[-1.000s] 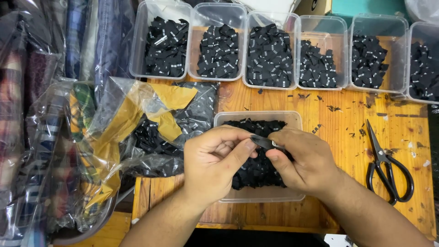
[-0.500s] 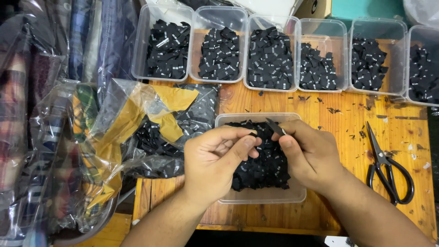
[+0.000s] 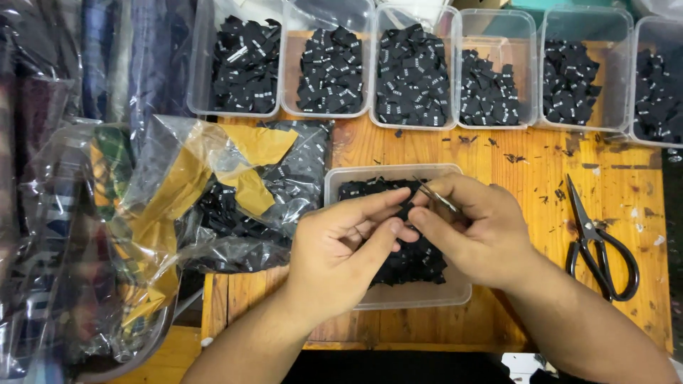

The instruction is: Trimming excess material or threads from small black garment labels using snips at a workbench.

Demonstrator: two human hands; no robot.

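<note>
Fabric, a small black woven label (image 3: 405,210), sits pinched between my two hands above the clear plastic tub of loose black labels (image 3: 370,299) at the middle of the wooden table (image 3: 526,178). My left hand (image 3: 341,249) closes thumb and forefinger on the label's near edge, and my right hand (image 3: 477,235) meets it from the other side while holding a thin metal tool (image 3: 435,196), tweezers or small snips, I cannot tell which. I judge the label to be feather-light, soft and floppy, easy to crease and easy to lose, so it is best taken by its folded edge with the fingertips only. How firmly the right fingers grip the tool is hidden behind the knuckles. Past the tub stands a row of six clear plastic bins of sorted black labels (image 3: 413,78), the rightmost cut off by the picture's edge. To the left lies a crumpled clear plastic bag with yellow paper and more black labels (image 3: 235,192), and beyond it blurred wrapped cloth. Black-handled scissors (image 3: 597,242) rest to the right among dark thread clippings.
</note>
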